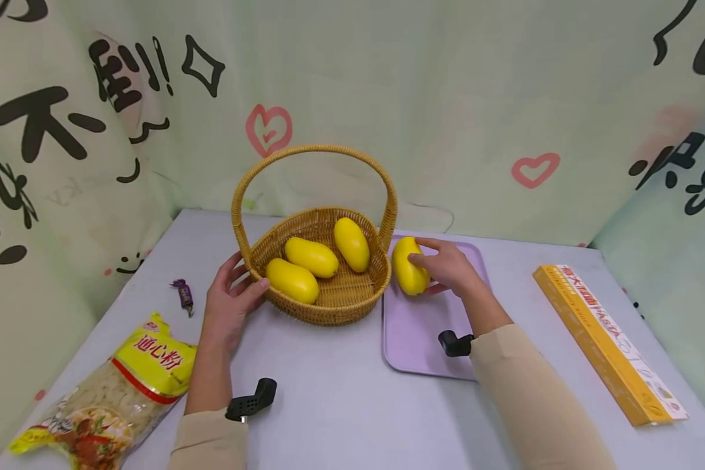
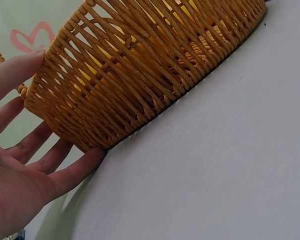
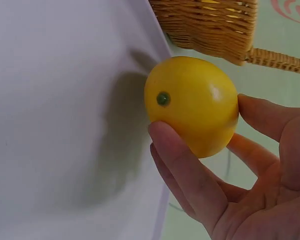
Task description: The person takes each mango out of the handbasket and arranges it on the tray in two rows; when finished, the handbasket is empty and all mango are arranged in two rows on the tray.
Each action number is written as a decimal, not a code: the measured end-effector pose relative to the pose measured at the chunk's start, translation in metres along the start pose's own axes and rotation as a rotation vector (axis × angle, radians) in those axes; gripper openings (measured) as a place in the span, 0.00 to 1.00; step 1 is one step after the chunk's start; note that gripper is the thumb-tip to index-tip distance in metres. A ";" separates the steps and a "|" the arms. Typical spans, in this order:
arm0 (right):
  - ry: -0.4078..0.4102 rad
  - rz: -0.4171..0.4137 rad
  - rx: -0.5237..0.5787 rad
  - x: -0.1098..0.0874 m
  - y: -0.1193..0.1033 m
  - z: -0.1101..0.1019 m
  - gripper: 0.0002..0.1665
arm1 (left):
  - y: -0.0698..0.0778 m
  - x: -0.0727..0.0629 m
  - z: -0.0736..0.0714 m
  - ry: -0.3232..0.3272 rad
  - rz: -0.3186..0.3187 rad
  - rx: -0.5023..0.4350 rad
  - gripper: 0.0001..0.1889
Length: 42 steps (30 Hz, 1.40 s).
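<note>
Holding a glossy yellow oval fruit with a small green tip in the right grip, over the far left of a lilac tray, just right of a tan woven basket. Cupping that basket's left side with the left grip; upright on the surface, with a tall arched handle. Containing three matching yellow fruits: two close together at left, one at right rear.

Bright, even head view; dimmer wrist views, soft shadow beside the yellow fruit
</note>
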State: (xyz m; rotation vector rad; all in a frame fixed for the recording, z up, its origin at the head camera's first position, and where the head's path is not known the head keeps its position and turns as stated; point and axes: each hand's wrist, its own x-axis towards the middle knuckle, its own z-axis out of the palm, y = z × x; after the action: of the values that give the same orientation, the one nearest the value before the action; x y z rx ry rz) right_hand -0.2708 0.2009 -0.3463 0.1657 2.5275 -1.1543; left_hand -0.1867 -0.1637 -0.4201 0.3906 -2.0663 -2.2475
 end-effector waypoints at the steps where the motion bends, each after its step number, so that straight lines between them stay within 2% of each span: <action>1: 0.001 0.003 0.003 0.002 0.001 0.001 0.40 | -0.001 0.000 0.000 0.000 -0.002 -0.002 0.43; 6: 0.018 0.001 0.011 0.009 0.008 0.004 0.39 | -0.001 -0.001 0.002 0.000 -0.008 -0.004 0.43; 12: 0.080 -0.058 -0.096 0.015 0.011 0.009 0.33 | 0.000 0.003 0.001 0.002 0.002 0.025 0.43; 14: 0.076 -0.082 -0.123 0.016 0.009 0.011 0.33 | 0.000 0.003 0.000 0.007 0.003 0.030 0.43; 22: -0.002 -0.044 -0.103 0.017 0.004 0.010 0.44 | 0.001 0.002 -0.001 0.015 -0.005 0.031 0.43; 33: 0.108 -0.071 -0.086 0.027 0.010 0.016 0.44 | 0.000 0.001 0.000 0.003 -0.021 0.004 0.43; 42: 0.099 -0.089 -0.100 0.028 0.010 0.015 0.47 | 0.001 0.001 0.000 0.005 -0.015 0.008 0.43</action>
State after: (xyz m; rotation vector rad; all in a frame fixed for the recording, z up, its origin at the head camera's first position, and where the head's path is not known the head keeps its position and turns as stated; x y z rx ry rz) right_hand -0.2904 0.1947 -0.3727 0.0875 2.6981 -1.0745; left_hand -0.1879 -0.1643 -0.4188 0.4130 -2.0783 -2.2446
